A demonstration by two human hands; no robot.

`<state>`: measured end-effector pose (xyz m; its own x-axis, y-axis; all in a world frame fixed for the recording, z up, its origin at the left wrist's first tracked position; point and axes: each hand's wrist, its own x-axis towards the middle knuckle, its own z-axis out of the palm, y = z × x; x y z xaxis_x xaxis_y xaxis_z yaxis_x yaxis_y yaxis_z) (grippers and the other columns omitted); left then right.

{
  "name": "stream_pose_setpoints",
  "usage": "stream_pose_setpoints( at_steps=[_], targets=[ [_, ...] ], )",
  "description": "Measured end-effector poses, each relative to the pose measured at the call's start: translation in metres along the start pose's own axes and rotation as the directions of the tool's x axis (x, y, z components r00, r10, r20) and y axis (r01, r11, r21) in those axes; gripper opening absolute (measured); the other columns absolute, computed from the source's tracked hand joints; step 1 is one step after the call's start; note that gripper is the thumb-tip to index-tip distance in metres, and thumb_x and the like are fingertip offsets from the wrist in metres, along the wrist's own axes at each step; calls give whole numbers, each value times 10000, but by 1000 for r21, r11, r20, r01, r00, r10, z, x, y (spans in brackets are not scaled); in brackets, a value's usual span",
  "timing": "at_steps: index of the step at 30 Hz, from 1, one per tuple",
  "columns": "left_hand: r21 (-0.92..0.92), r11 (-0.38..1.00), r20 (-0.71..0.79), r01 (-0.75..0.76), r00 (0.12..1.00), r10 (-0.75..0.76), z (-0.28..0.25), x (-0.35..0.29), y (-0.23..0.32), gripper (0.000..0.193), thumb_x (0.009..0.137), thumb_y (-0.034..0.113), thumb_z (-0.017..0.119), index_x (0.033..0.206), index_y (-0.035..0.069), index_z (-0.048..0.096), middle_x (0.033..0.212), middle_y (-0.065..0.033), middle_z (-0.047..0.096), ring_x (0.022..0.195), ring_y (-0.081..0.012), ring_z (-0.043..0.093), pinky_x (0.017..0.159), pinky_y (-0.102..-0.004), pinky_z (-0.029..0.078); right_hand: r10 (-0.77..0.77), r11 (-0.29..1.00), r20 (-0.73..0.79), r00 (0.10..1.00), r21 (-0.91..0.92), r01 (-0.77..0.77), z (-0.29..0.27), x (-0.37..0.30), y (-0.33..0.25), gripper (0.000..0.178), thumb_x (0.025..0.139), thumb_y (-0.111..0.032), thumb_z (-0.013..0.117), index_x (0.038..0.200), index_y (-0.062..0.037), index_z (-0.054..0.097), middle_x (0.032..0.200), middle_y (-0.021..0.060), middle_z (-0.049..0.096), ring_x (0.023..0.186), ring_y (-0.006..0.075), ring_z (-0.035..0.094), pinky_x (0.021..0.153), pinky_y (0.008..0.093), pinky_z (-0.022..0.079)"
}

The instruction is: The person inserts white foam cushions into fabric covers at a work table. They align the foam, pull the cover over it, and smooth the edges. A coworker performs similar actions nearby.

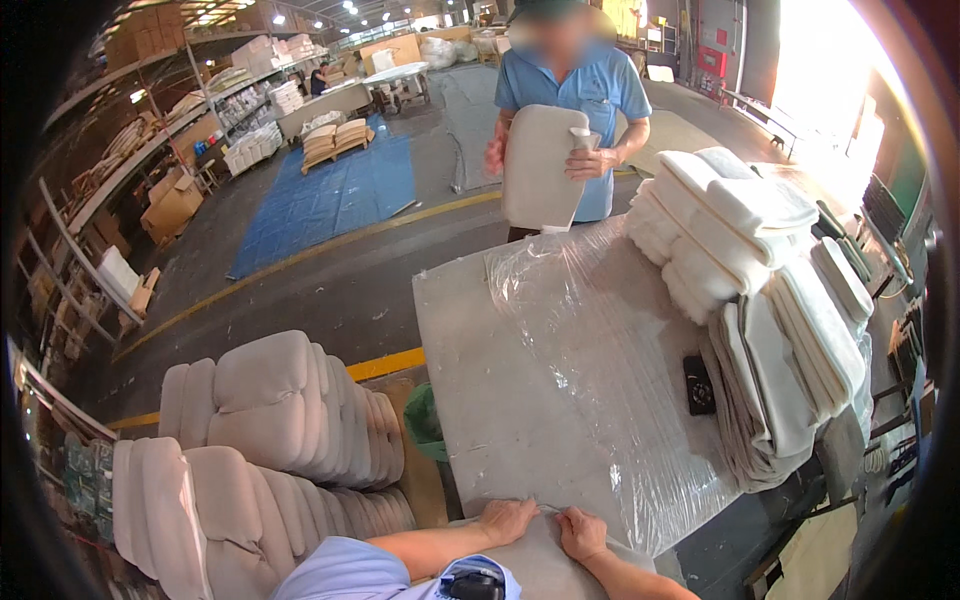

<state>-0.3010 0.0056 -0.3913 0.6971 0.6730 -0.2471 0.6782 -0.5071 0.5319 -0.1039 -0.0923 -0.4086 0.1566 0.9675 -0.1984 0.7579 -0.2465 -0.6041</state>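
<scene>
At the near edge of the table, my left hand (508, 522) and my right hand (582, 533) are close together, both closed with fingertips pinched. They grip the far edge of a grey fabric-covered cushion (530, 562), which lies partly below the picture's lower rim. A thin cord-like line shows between my fingertips; it is too small to make out. Across the table a co-worker in a blue shirt holds a similar grey cushion (540, 165) upright, one hand (590, 163) on its right side and the other beside its left edge.
Clear plastic film covers part of the grey table (460, 330). On its right stand folded white fleecy pieces (740, 190), folded grey fabric (750, 390) and a small black device (698, 385). Stacked grey cushions (265, 385) stand at left, near a green bin (424, 420).
</scene>
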Motion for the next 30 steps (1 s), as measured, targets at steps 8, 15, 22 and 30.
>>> stream_pose_setpoints(
  at_steps=[8, 15, 22, 30],
  targets=[
    [-94, 994, 30, 61, 998, -59, -44, -17, 1, 456, 1042, 387, 647, 1365, 66, 675, 1266, -227, 727, 1173, -422, 690, 989, -516, 546, 49, 998, 218, 975, -36, -43, -66, -10, 27, 511, 982, -494, 708, 1359, -150, 712, 1308, 217, 682, 1212, 430, 655, 1021, 512, 539],
    [33, 999, 284, 29, 958, -38, -92, -160, 28, 521, 1061, 411, 567, 1458, 86, 651, 1531, -161, 605, 1450, -410, 499, 1206, -626, 356, 487, 866, 461, 742, -366, -341, -200, -150, 18, 1030, 887, -782, 677, 1641, -122, 440, 1649, 336, 352, 1475, 508, 455, 1196, 550, 426],
    [212, 969, 286, 125, 940, -184, -52, -145, 28, 614, 1023, 416, 583, 1565, 130, 549, 1671, -172, 443, 1536, -474, 373, 1211, -724, 288, 613, 784, 456, 645, -253, -566, -160, -142, 5, 1354, 739, -794, 812, 1709, -86, 185, 1416, 385, 495, 1218, 505, 658, 1024, 503, 567],
    [230, 951, 460, 209, 837, -296, -57, -102, 30, 736, 1023, 485, 591, 1659, 162, 408, 1775, -155, 231, 1609, -461, 219, 1225, -718, 259, 659, 748, 413, 629, -265, -609, -142, -105, 24, 1419, 674, -772, 868, 1662, 13, 219, 1257, 358, 617, 1144, 484, 685, 985, 494, 575]
  ],
)
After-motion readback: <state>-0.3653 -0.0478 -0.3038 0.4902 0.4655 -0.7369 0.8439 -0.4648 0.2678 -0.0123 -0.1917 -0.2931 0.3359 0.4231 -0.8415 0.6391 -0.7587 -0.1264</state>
